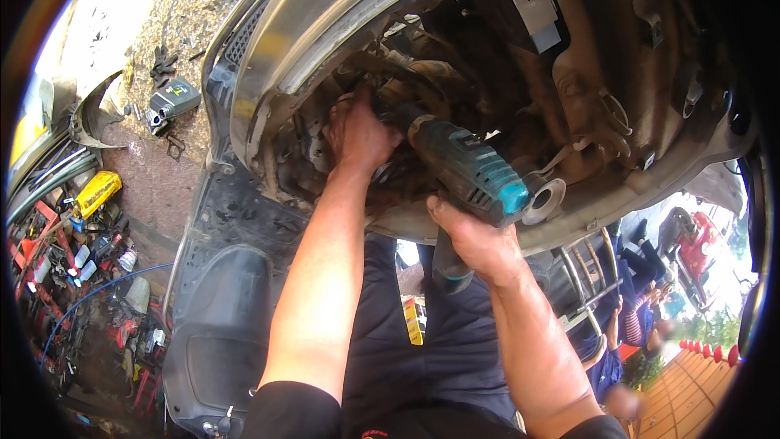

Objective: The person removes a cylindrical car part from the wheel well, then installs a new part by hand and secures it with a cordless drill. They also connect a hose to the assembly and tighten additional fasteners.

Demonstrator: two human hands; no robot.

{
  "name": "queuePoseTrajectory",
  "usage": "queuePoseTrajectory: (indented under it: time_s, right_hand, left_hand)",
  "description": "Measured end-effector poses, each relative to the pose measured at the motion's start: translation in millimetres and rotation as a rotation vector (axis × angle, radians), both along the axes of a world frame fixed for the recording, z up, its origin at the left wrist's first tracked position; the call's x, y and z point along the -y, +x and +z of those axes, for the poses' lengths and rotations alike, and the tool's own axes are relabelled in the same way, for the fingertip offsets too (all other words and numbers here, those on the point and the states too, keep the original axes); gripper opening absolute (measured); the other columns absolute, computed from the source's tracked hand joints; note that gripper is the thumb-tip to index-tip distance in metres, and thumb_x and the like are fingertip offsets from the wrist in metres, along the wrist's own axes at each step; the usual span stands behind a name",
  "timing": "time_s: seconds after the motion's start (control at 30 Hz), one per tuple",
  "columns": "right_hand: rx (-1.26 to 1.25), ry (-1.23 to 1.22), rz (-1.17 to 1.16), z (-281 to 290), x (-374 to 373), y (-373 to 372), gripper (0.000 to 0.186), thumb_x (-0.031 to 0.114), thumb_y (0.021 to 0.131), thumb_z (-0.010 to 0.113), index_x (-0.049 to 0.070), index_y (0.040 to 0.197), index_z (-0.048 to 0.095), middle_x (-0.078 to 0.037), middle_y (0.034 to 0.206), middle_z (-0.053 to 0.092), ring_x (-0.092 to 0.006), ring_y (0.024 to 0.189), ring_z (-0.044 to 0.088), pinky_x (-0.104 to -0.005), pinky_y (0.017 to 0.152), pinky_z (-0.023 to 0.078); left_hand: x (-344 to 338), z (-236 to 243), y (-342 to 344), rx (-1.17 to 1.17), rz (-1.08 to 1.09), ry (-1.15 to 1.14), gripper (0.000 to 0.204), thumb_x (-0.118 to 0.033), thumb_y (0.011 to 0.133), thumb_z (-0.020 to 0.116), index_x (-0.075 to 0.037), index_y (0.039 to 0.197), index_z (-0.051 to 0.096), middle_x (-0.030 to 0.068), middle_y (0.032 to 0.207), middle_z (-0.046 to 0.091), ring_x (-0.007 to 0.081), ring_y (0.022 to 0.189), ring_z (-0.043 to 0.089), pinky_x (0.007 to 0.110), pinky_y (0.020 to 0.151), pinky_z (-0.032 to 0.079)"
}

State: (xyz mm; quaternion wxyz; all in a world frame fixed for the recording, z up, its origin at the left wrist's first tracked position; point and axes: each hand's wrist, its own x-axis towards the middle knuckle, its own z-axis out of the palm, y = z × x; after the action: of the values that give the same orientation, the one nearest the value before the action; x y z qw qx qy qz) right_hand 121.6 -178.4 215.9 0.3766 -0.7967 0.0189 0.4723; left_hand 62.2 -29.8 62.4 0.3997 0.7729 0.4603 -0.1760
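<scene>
My right hand (479, 240) is wrapped round the grip of a teal and black cordless impact wrench (467, 163). The tool's nose points up and left into the open underside of a scooter's dark body shell (301, 41). My left hand (361, 134) reaches into the same cavity, close beside the nose. Its fingers are bent together among the mechanical parts, and what they pinch is hidden in shadow. Dusty pipes and brackets fill the cavity around both hands. A round metal ring-shaped part (544, 199) shows just right of the tool's rear end.
Left of me lies a dark scooter panel (219, 333). Beyond it are a heap of tools and parts (97, 301), a yellow bottle (96, 194) and a blue hose (106, 281). A grey container (175, 98) stands on the ground. At right are a metal rack (589, 276), people and a red scooter (695, 244).
</scene>
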Motion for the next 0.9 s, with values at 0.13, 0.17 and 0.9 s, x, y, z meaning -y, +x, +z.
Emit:
queuePoseTrajectory:
  time_s: [0.13,0.17,0.9]
  right_hand:
    - [0.047,0.026,0.027,-1.9,-1.2,0.0,0.033,0.005,0.085,0.075,0.003,0.118,0.069,-0.001,0.101,0.068,-0.0133,0.09,0.062,-0.0313,0.079,0.052]
    - [0.081,0.039,0.049,-2.6,-0.3,0.0,0.034,0.005,0.085,0.075,0.003,0.119,0.069,-0.001,0.101,0.068,-0.0137,0.09,0.062,-0.0315,0.079,0.052]
    - [0.024,0.404,-0.057,109.2,85.6,113.3,0.068,0.017,0.072,0.087,0.002,0.133,0.061,-0.013,0.112,0.069,-0.0256,0.099,0.069,-0.0392,0.089,0.055]
  left_hand:
    - [1.9,-1.8,-1.2,0.008,0.011,0.012,0.084,-0.023,0.067,0.083,-0.017,0.143,0.05,0.0218,0.133,0.061,0.0432,0.13,0.052,0.055,0.108,0.042]
    - [3.1,-3.6,-2.2,0.024,0.013,0.021,0.083,-0.024,0.067,0.083,-0.017,0.143,0.05,0.0219,0.133,0.061,0.0433,0.13,0.052,0.055,0.108,0.042]
    - [73.0,44.9,-67.6,0.463,0.609,0.136,0.055,-0.015,0.084,0.075,0.004,0.132,0.055,0.0256,0.123,0.063,0.04,0.114,0.062,0.045,0.1,0.048]
